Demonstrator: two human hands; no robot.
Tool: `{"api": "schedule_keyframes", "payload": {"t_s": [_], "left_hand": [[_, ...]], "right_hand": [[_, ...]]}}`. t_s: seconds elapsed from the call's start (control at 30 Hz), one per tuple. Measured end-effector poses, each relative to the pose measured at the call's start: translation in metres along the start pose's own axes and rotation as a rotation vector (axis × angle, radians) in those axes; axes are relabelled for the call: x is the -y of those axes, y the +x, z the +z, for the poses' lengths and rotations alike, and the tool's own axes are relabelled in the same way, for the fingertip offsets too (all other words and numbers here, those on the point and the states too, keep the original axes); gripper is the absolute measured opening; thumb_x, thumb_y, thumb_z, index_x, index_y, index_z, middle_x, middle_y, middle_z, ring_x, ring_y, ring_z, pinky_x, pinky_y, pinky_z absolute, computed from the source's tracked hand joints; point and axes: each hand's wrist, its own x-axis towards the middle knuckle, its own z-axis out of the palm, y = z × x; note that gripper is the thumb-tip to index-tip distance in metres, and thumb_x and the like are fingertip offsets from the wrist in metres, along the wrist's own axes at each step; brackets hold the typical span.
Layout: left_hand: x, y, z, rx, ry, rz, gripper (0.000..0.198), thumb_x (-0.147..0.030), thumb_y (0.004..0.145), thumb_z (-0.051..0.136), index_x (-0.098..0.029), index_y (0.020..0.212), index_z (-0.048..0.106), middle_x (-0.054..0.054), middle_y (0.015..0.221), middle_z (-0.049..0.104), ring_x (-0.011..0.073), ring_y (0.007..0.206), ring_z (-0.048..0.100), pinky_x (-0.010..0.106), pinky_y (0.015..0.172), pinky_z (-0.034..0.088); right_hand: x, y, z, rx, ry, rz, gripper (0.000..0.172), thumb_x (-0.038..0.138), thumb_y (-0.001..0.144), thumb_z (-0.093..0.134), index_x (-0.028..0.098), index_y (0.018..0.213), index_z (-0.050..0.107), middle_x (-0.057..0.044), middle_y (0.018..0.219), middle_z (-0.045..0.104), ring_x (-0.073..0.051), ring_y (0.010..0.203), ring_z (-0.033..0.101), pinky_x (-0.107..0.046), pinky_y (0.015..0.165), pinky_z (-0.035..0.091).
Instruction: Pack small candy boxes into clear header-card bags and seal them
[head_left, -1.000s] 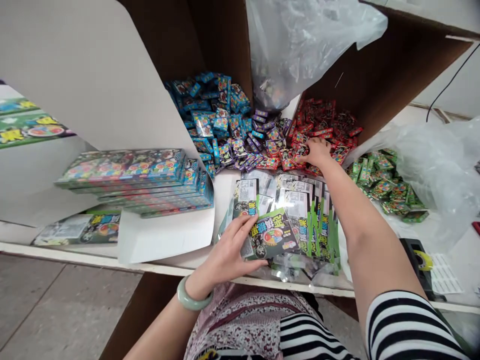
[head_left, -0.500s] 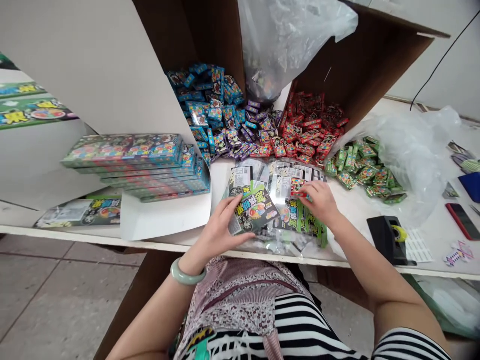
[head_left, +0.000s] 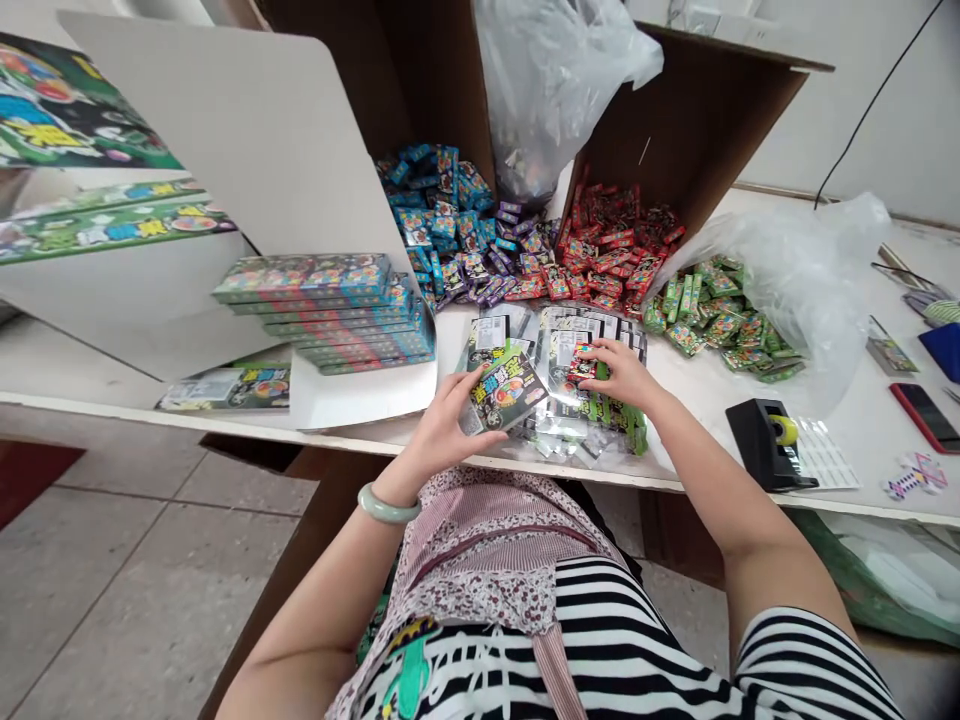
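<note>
Two bare hands at work over the pouch pile (head_left: 564, 347) on the bench (head_left: 690, 400). Right hand (head_left: 624, 377) pinches a small red box (head_left: 582, 362) between thumb and fingertips; box sits just above or on the middle of the pile, contact not clear. Looks light, card-like, fairly stiff, probably crushable under a hard squeeze; glossy wrap may slip a bit. Best held by its short ends or side edges, light pinch.

Left hand (head_left: 448, 420) grips a dark packet (head_left: 510, 390) over the left part of the pile: thumb along the near edge, fingers on the left edge, packet lying at a slant. Looks thin, light, bendy, slick-faced; likely easiest by edge or corner, as middle could buckle.

Pose: left forearm reaches up from lower left, palm turned inward, bangle (head_left: 388, 503) on the wrist. Right forearm comes in from the pile's right side, elbow bent, wrist slightly flexed, fingers pointing left over the pile.

Around the pile: red boxes (head_left: 619, 262) behind it, blue boxes (head_left: 439, 225) behind and left, green boxes (head_left: 724, 310) beyond its right side, stacked cartons (head_left: 322, 310) to the left, tape dispenser (head_left: 761, 445) right.
</note>
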Motion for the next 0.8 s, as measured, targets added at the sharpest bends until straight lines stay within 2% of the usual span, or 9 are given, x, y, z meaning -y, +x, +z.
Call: {"api": "schedule_keyframes", "payload": {"t_s": [0.1, 0.13, 0.23, 0.3, 0.47, 0.63, 0.73, 0.8], "left_hand": [[-0.001, -0.002, -0.003, 0.011, -0.011, 0.011, 0.097, -0.057, 0.075, 0.08, -0.02, 0.153, 0.036, 0.016, 0.139, 0.047, 0.0342, 0.132, 0.05, 0.057, 0.116, 0.041], [-0.002, -0.002, -0.004, 0.024, -0.016, 0.027, 0.097, -0.055, 0.075, 0.081, -0.02, 0.154, 0.036, 0.017, 0.14, 0.046, 0.0344, 0.133, 0.049, 0.057, 0.117, 0.04], [-0.007, 0.0, -0.005, 0.089, -0.037, 0.101, 0.099, -0.052, 0.075, 0.082, -0.021, 0.155, 0.033, 0.017, 0.144, 0.043, 0.0351, 0.138, 0.045, 0.058, 0.12, 0.037], [-0.012, 0.001, -0.004, 0.134, -0.05, 0.146, 0.099, -0.051, 0.074, 0.082, -0.022, 0.155, 0.033, 0.017, 0.146, 0.041, 0.0355, 0.141, 0.042, 0.058, 0.121, 0.035], [-0.02, 0.0, -0.005, 0.242, -0.07, 0.228, 0.097, -0.044, 0.075, 0.083, -0.023, 0.156, 0.034, 0.017, 0.147, 0.041, 0.0355, 0.142, 0.041, 0.058, 0.122, 0.034], [-0.025, 0.002, -0.005, 0.348, -0.123, 0.26, 0.1, -0.053, 0.071, 0.084, -0.026, 0.155, 0.036, 0.015, 0.143, 0.046, 0.0362, 0.137, 0.047, 0.06, 0.119, 0.038], [-0.029, 0.003, 0.0, 0.333, -0.135, 0.266, 0.099, -0.055, 0.071, 0.084, -0.026, 0.154, 0.039, 0.015, 0.143, 0.046, 0.0369, 0.137, 0.046, 0.06, 0.119, 0.038], [-0.031, 0.001, 0.003, 0.294, -0.144, 0.267, 0.098, -0.056, 0.071, 0.084, -0.025, 0.153, 0.04, 0.015, 0.142, 0.046, 0.0367, 0.137, 0.046, 0.06, 0.119, 0.038]], "right_hand": [[0.029, -0.018, -0.023, -0.105, 0.213, -0.062, 0.052, 0.059, 0.077, 0.078, 0.026, 0.117, 0.071, -0.013, 0.135, 0.055, -0.033, 0.131, 0.053, -0.055, 0.114, 0.039], [0.041, -0.025, -0.033, -0.083, 0.263, -0.127, 0.053, 0.059, 0.078, 0.077, 0.027, 0.12, 0.07, -0.012, 0.139, 0.053, -0.033, 0.134, 0.05, -0.054, 0.115, 0.039], [0.078, -0.044, -0.062, 0.105, 0.274, -0.33, 0.049, 0.052, 0.078, 0.08, 0.034, 0.122, 0.069, -0.008, 0.145, 0.05, -0.032, 0.138, 0.047, -0.052, 0.117, 0.037], [0.093, -0.052, -0.073, 0.186, 0.212, -0.387, 0.045, 0.045, 0.078, 0.081, 0.036, 0.121, 0.07, -0.006, 0.144, 0.051, -0.032, 0.136, 0.048, -0.052, 0.117, 0.038], [0.098, -0.063, -0.078, 0.234, 0.105, -0.396, 0.043, 0.038, 0.078, 0.079, 0.035, 0.12, 0.07, -0.007, 0.141, 0.052, -0.032, 0.132, 0.051, -0.053, 0.114, 0.042], [0.097, -0.073, -0.081, 0.274, 0.124, -0.398, 0.044, 0.04, 0.077, 0.079, 0.037, 0.12, 0.069, -0.005, 0.139, 0.053, -0.032, 0.13, 0.053, -0.052, 0.113, 0.042], [0.1, -0.072, -0.077, 0.24, 0.094, -0.364, 0.043, 0.044, 0.077, 0.08, 0.035, 0.118, 0.07, -0.007, 0.138, 0.054, -0.033, 0.13, 0.052, -0.053, 0.114, 0.042], [0.102, -0.069, -0.071, 0.224, 0.107, -0.35, 0.055, 0.054, 0.075, 0.082, 0.033, 0.123, 0.067, -0.008, 0.14, 0.053, -0.034, 0.134, 0.05, -0.053, 0.115, 0.04]]}}
